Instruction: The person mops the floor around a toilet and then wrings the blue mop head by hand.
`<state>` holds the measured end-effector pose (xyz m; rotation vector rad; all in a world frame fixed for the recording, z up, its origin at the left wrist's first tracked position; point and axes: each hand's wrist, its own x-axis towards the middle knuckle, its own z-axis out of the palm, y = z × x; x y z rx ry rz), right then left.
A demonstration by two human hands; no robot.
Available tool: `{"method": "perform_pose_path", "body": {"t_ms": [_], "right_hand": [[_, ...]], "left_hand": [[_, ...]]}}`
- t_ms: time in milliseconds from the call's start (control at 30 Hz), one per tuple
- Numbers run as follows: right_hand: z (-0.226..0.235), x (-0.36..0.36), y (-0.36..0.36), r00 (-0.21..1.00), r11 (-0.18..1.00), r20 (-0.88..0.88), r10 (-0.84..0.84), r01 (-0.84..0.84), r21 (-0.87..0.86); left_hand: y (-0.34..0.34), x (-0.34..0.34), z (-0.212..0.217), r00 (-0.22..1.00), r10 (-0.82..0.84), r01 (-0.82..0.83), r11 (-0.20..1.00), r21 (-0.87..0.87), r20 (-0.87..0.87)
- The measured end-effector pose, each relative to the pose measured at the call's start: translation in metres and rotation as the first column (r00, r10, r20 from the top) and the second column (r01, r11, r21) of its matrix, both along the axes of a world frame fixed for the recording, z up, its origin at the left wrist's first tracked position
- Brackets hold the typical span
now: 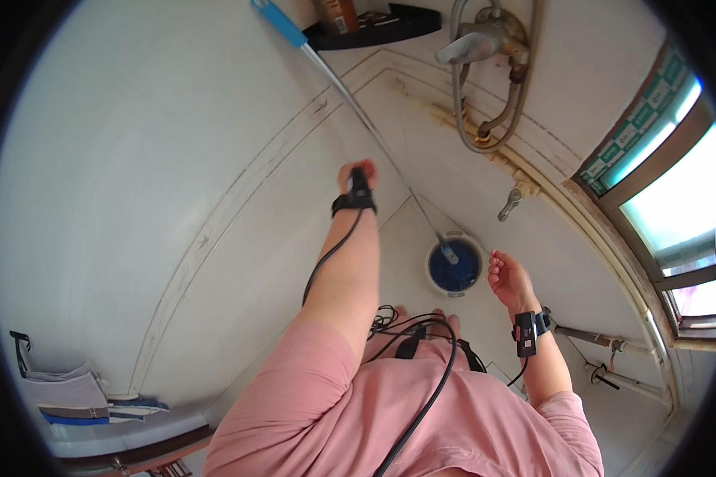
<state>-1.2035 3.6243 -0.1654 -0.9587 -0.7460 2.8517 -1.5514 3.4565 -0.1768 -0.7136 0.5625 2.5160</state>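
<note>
A long mop pole with a blue grip leans in the corner, its lower end in a round, pale-rimmed bucket with a dark blue inside. Just left of the pole is my left hand, slightly blurred and seen from the wrist side. Its fingers are curled in, and what they hold, if anything, is hidden. To the right of the bucket, my right hand hangs with bent, closed fingers and nothing visible in them. Each wrist carries a black strapped-on device with a cable.
A tap with a looped hose hangs on the far wall, a small tap below it. A black corner shelf stands beside the pole's grip. At right are a window and pipes; at lower left, hanging cloths. Black cables cross my lap.
</note>
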Motion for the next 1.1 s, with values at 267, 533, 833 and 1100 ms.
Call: {"method": "perform_pose_path", "body": {"t_ms": [267, 533, 833, 1100], "right_hand": [[0.027, -0.049, -0.038, 0.969, 0.885, 0.042, 0.245, -0.241, 0.398], [0.022, -0.048, -0.073, 0.906, 0.738, 0.236, 0.35, -0.422, 0.527], [0.017, -0.045, -0.103, 0.878, 0.756, 0.358, 0.317, -0.462, 0.464], [0.019, -0.037, -0.116, 0.709, 0.554, 0.444, 0.548, -0.705, 0.442]], "left_hand": [[0.039, 0.047, 0.124, 0.432, -0.741, 0.649, 0.651, -0.393, -0.514], [-0.141, 0.038, 0.125, -0.393, -0.911, 0.121, -0.184, -0.975, 0.124], [-0.356, 0.047, 0.054, -0.578, -0.812, 0.689, -0.54, -0.483, 0.083], [-0.393, 0.12, 0.032, -0.555, -0.825, 0.706, -0.533, -0.466, 0.103]]}}
